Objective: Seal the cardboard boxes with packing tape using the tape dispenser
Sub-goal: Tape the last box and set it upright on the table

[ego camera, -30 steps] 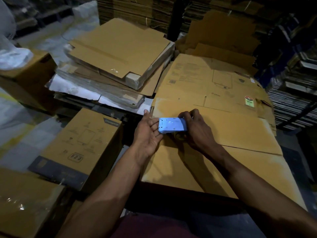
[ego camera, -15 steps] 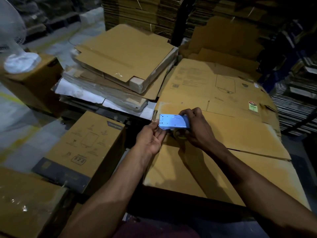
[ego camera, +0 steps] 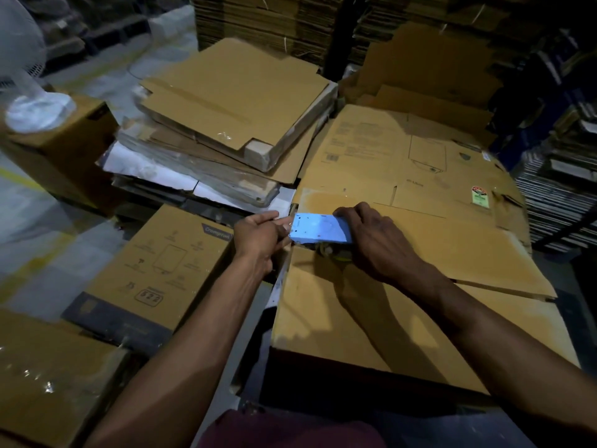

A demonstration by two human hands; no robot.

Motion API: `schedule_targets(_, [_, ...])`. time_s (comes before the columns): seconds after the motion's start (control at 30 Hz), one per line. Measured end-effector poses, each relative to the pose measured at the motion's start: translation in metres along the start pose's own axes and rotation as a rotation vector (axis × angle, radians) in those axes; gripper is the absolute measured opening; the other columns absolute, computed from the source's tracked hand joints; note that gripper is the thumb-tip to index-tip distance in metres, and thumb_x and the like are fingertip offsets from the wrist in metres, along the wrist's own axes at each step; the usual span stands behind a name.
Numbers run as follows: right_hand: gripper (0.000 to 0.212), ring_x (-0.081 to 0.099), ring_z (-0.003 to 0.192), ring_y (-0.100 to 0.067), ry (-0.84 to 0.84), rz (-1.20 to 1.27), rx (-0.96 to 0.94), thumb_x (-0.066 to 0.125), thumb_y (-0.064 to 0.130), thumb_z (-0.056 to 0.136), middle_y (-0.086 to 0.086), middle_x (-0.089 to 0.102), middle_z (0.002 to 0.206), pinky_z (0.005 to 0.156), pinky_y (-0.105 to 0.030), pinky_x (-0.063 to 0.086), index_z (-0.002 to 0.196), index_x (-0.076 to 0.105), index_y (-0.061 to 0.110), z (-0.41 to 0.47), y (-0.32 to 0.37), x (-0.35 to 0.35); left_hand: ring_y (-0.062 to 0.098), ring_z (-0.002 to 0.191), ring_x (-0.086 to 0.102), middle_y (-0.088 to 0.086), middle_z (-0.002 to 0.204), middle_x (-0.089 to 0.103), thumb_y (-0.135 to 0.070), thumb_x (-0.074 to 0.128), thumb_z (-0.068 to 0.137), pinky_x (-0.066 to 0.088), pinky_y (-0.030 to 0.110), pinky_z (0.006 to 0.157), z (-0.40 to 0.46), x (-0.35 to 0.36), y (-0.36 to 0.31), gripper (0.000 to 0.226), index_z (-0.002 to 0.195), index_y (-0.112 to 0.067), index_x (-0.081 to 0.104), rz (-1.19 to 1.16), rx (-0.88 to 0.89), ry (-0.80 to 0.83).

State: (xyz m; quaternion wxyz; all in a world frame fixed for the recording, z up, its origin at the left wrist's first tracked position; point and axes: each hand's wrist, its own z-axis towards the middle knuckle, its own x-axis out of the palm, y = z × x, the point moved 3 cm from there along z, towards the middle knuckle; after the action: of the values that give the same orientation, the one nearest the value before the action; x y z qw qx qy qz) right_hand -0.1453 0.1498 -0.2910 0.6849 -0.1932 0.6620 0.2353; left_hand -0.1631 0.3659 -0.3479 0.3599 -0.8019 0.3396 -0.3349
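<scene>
- Right hand (ego camera: 376,240) gripped the dispenser (ego camera: 318,232) at the box (ego camera: 355,318) seam's left end.
- Left hand (ego camera: 258,236) curled; tape pinch unclear.
- No tape visible along the seam; sealing barely begun.

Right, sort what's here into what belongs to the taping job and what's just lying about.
In the job:
- blue tape dispenser, gripped by the right hand
- left hand, fingers at the dispenser's front end
- cardboard box under it

Lying about:
- printed carton
- pile of flattened cardboard
- white fan
</scene>
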Motion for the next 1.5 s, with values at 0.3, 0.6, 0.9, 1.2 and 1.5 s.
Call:
schedule_targets(0.3, [0.068,0.045,0.101,-0.028,0.198,-0.293,-0.103,0.026,0.052,0.106,-0.009,0.041,0.119,0.084,-0.042,0.033,0.155,-0.021,0.051,-0.017,-0.034,0.005,0.035,0.088,0.078,0.025,0.101,0.076,0.022,0.066,0.086,0.066,0.040,0.077,0.022,-0.031,0.018,0.027,0.109,0.010,0.066,0.001,-0.031,-0.074])
schedule_targets(0.6, [0.060,0.047,0.099,-0.032,0.159,-0.325,-0.142,0.024,0.052,0.105,-0.013,0.046,0.119,0.077,-0.042,0.031,0.161,0.003,0.050,-0.002,-0.023,0.023,0.035,0.086,0.078,0.024,0.097,0.075,0.023,0.063,0.087,0.063,0.029,0.061,0.035,-0.042,0.026,0.023,0.104,0.007,0.064,-0.040,-0.041,-0.085])
schedule_targets(0.9, [0.063,0.044,0.105,-0.031,0.250,-0.363,-0.166,0.028,0.056,0.106,-0.013,0.042,0.125,0.079,-0.041,0.030,0.160,-0.004,0.050,0.013,-0.009,0.019,0.030,0.077,0.079,0.024,0.094,0.074,0.025,0.063,0.085,0.066,0.038,0.076,0.048,-0.043,0.058,0.028,0.107,0.008,0.065,-0.045,-0.080,-0.112])
schedule_targets(1.2, [0.072,0.043,0.111,-0.032,0.348,-0.436,-0.192,0.043,0.051,0.103,-0.013,0.040,0.132,0.087,-0.044,0.039,0.161,-0.001,0.048,0.022,0.000,0.013,0.026,0.088,0.076,0.003,0.089,0.079,-0.026,0.089,0.068,0.064,0.044,0.084,0.050,-0.036,0.107,0.023,0.087,-0.021,0.076,0.237,-0.102,-0.216])
schedule_targets(1.5, [0.082,0.002,0.158,-0.035,0.451,-0.403,-0.177,0.056,0.052,0.099,-0.011,0.005,0.172,0.122,-0.066,0.016,0.164,0.014,0.024,0.039,0.038,0.008,0.019,0.107,0.072,-0.003,0.109,0.078,-0.044,0.069,0.098,0.056,0.035,0.094,0.043,-0.029,0.078,0.016,0.104,-0.034,0.079,0.050,0.178,0.077])
